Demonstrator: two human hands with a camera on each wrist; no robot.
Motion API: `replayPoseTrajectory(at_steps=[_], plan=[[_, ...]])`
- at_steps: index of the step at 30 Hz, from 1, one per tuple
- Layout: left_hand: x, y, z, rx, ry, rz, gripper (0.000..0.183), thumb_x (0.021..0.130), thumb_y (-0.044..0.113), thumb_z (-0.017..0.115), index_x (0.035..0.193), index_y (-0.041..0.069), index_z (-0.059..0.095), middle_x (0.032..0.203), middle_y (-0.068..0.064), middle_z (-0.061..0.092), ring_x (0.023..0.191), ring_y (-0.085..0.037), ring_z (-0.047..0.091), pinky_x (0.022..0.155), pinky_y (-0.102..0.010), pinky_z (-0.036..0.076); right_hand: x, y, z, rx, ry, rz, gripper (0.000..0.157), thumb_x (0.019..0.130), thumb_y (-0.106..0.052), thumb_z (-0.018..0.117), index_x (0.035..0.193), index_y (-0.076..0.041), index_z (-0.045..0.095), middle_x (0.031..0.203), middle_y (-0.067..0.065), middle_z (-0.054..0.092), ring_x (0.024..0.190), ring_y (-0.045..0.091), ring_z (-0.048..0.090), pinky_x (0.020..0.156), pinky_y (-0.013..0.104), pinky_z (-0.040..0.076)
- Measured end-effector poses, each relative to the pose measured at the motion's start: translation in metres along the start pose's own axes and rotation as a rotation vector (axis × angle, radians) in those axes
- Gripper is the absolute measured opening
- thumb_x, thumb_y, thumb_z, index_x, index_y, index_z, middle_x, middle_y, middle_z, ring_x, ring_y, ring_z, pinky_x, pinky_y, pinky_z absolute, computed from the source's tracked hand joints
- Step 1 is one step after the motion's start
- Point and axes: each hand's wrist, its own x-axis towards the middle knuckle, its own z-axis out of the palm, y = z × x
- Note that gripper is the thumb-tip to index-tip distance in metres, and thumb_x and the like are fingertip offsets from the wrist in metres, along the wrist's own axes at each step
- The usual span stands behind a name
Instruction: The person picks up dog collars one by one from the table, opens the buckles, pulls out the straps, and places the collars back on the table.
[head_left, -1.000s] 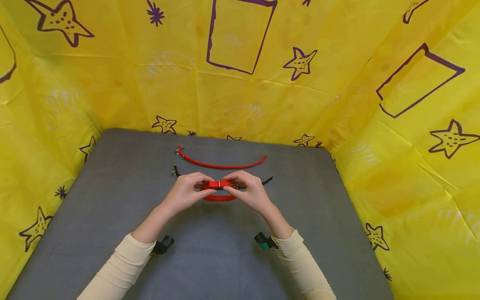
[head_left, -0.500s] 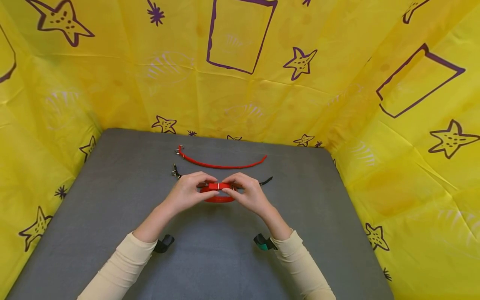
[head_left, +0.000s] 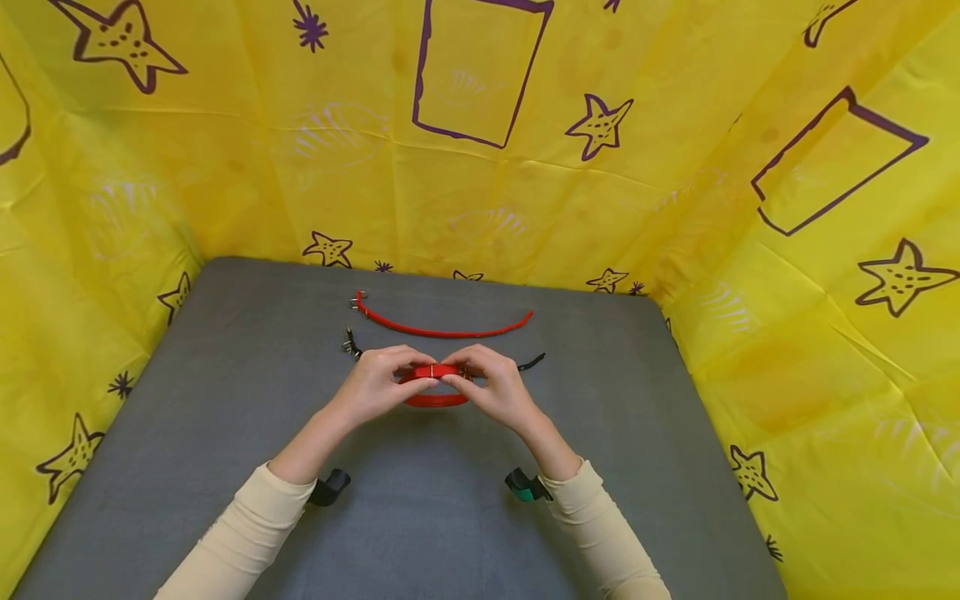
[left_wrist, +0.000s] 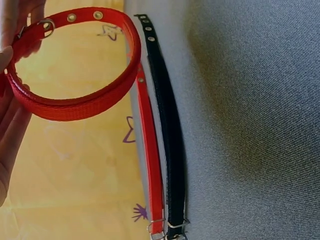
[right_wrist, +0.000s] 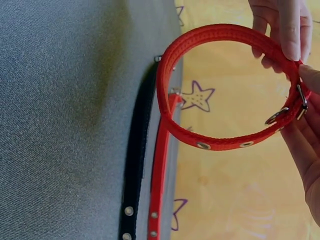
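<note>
A red collar [head_left: 437, 401], with a metal buckle [right_wrist: 302, 102], a ring and eyelets, is closed into a loop above the table. My left hand [head_left: 377, 385] pinches one side of its strap between thumb and fingers. On the other side, my right hand [head_left: 497, 388] pinches the strap near the buckle, the fingertips of both hands nearly meeting. In the left wrist view the collar's padded band [left_wrist: 75, 107] hangs as an open ring. Fingers partly hide the buckle in the wrist views.
Behind the hands a black collar [head_left: 533, 362] lies stretched out, its middle hidden by them in the head view. Farther back lies a second red collar [head_left: 442, 333], unbuckled and slightly curved. The grey table [head_left: 420, 517] meets yellow patterned cloth [head_left: 480, 192] at back and sides.
The strap end has slid a little to the left through the metal loop between the fingertips. Both hands have drawn slightly closer together; the collars on the table have stayed put.
</note>
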Motion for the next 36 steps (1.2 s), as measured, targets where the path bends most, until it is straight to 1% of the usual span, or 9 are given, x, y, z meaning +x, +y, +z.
replayPoseTrajectory(at_steps=[4, 8, 12, 15, 21, 25, 28, 32, 36], plan=[[0.0, -0.001, 0.0, -0.03, 0.014, 0.003, 0.023, 0.076, 0.012, 0.084, 0.098, 0.012, 0.076, 0.091, 0.002, 0.071, 0.075, -0.007, 0.065, 0.063, -0.033, 0.057, -0.001, 0.001, 0.001, 0.016, 0.032, 0.014, 0.024, 0.082, -0.002, 0.077, 0.104, -0.009, 0.07, 0.102, 0.002, 0.067, 0.085, 0.011, 0.06, 0.079, 0.027, 0.056], [0.0, -0.001, 0.001, -0.041, 0.021, -0.004, 0.024, 0.077, 0.012, 0.084, 0.099, 0.012, 0.076, 0.092, 0.002, 0.071, 0.076, -0.007, 0.066, 0.063, -0.035, 0.058, -0.001, 0.001, 0.003, 0.039, 0.063, 0.0, 0.023, 0.082, 0.001, 0.076, 0.104, -0.004, 0.069, 0.1, 0.009, 0.068, 0.085, 0.017, 0.063, 0.077, 0.033, 0.058], [-0.001, -0.001, 0.001, -0.043, 0.039, -0.003, 0.025, 0.078, 0.014, 0.084, 0.101, 0.011, 0.076, 0.093, 0.003, 0.071, 0.077, -0.007, 0.066, 0.065, -0.033, 0.058, 0.004, -0.017, -0.001, 0.07, 0.081, 0.003, 0.02, 0.082, 0.007, 0.073, 0.102, 0.004, 0.067, 0.098, 0.016, 0.067, 0.087, 0.025, 0.066, 0.076, 0.04, 0.058], [-0.002, -0.002, 0.002, -0.067, 0.068, 0.011, 0.026, 0.077, 0.011, 0.084, 0.102, 0.01, 0.076, 0.092, 0.003, 0.071, 0.077, -0.008, 0.066, 0.066, -0.032, 0.058, 0.007, -0.032, -0.004, 0.092, 0.095, 0.028, 0.018, 0.083, 0.008, 0.072, 0.101, 0.006, 0.066, 0.098, 0.018, 0.066, 0.089, 0.029, 0.066, 0.077, 0.041, 0.058], [-0.003, -0.003, 0.003, -0.099, 0.097, 0.001, 0.026, 0.078, 0.009, 0.083, 0.103, 0.008, 0.076, 0.093, 0.002, 0.072, 0.078, -0.009, 0.067, 0.07, -0.028, 0.057, 0.007, -0.034, -0.004, 0.118, 0.134, 0.08, 0.017, 0.085, 0.007, 0.071, 0.101, 0.006, 0.066, 0.098, 0.017, 0.065, 0.091, 0.028, 0.065, 0.078, 0.038, 0.057], [-0.002, -0.002, 0.003, -0.053, 0.104, 0.018, 0.026, 0.078, 0.01, 0.083, 0.103, 0.007, 0.076, 0.093, 0.0, 0.072, 0.074, -0.009, 0.064, 0.062, -0.029, 0.055, 0.006, -0.032, -0.003, 0.119, 0.128, 0.098, 0.017, 0.084, 0.007, 0.071, 0.101, 0.006, 0.066, 0.098, 0.017, 0.065, 0.091, 0.027, 0.064, 0.079, 0.037, 0.057], [-0.002, 0.0, 0.002, 0.006, 0.105, 0.043, 0.027, 0.078, 0.011, 0.083, 0.103, 0.006, 0.076, 0.093, -0.002, 0.072, 0.072, -0.011, 0.063, 0.055, -0.03, 0.051, 0.004, -0.021, -0.002, 0.097, 0.104, 0.091, 0.018, 0.085, 0.005, 0.072, 0.102, 0.003, 0.066, 0.1, 0.015, 0.065, 0.092, 0.026, 0.065, 0.08, 0.037, 0.057], [-0.002, 0.003, 0.0, 0.086, 0.1, 0.065, 0.028, 0.077, 0.01, 0.083, 0.104, 0.006, 0.076, 0.094, -0.002, 0.071, 0.074, -0.013, 0.064, 0.057, -0.029, 0.051, 0.002, -0.006, -0.001, 0.021, 0.063, 0.074, 0.024, 0.084, -0.003, 0.076, 0.106, -0.003, 0.067, 0.104, 0.009, 0.066, 0.096, 0.021, 0.064, 0.083, 0.037, 0.056], [-0.003, 0.004, 0.0, 0.148, 0.098, 0.101, 0.029, 0.076, 0.009, 0.084, 0.104, 0.005, 0.075, 0.093, -0.003, 0.071, 0.076, -0.015, 0.064, 0.062, -0.032, 0.053, 0.003, -0.003, -0.003, -0.114, 0.013, 0.01, 0.031, 0.082, -0.009, 0.079, 0.112, -0.007, 0.069, 0.109, 0.004, 0.067, 0.099, 0.019, 0.063, 0.087, 0.028, 0.054]])
